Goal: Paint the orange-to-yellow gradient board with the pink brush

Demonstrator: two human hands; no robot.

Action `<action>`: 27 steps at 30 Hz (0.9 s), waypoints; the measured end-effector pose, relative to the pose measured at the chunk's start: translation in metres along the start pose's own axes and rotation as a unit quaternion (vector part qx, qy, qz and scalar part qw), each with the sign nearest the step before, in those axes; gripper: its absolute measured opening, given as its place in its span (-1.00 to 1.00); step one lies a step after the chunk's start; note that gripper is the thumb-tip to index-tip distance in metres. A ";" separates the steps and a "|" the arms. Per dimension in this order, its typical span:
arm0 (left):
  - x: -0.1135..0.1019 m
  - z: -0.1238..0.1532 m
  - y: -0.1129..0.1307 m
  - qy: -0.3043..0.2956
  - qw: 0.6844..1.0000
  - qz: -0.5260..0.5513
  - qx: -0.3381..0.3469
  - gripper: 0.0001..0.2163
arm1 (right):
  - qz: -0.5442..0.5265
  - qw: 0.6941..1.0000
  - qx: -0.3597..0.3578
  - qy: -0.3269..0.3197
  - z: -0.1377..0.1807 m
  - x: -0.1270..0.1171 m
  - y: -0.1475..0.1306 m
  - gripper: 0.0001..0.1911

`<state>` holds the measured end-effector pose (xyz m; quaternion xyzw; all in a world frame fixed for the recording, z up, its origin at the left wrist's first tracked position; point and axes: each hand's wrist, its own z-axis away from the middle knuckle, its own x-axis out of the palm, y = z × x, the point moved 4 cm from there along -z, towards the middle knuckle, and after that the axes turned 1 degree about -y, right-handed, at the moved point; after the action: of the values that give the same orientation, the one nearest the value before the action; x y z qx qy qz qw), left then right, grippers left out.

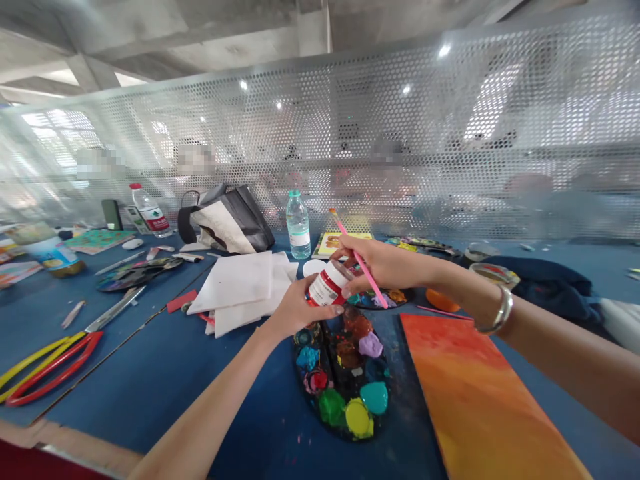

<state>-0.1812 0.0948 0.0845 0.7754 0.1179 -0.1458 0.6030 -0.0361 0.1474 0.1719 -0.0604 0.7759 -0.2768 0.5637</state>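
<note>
Overall, a perforated metal screen (280, 140) stands across the far side of a long blue desk (240, 407). At near right lies a panel (480, 393) painted in red, orange and yellow. A black-and-white bag (250, 220) slumps at far left of centre, with loose white sheets (235, 287) on its near side. Left of the panel, a dark oval palette (344, 381) carries green, yellow, turquoise, lilac and brown paint. Scissors (90, 331) with one yellow and one red handle lie at near left. A clear bottle (299, 223) with a teal cap stands upright, far middle. Above the palette's far end, the left hand (293, 308) has its grip wrapped around a tilted red-and-white jar (325, 288). The right hand (385, 263) has its grip closed on a slim pink brush (364, 270), bristles pointing far and left; I cannot tell whether its fingertips also touch the jar.
</note>
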 end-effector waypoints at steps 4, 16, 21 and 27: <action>0.001 0.000 -0.005 -0.021 1.000 0.013 -0.004 -0.53 | -0.018 0.999 -0.035 -0.016 0.000 0.002 -0.002 -0.71; 0.005 0.006 0.009 0.058 0.988 -0.135 0.046 -0.61 | 0.013 1.000 -0.010 -0.025 -0.003 0.002 0.008 -0.69; 0.002 0.003 0.008 0.098 0.972 -0.199 0.075 -0.62 | 0.016 1.000 -0.013 -0.008 -0.006 0.008 0.012 -0.68; -0.009 0.000 0.002 0.177 0.955 -0.219 0.092 -0.42 | 0.060 0.997 0.021 0.047 -0.019 0.010 0.017 -0.63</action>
<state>-0.1890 0.0945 0.0896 0.7959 0.3757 -0.1451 0.4520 -0.0529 0.1648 0.1589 0.0113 0.7980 -0.2607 0.5432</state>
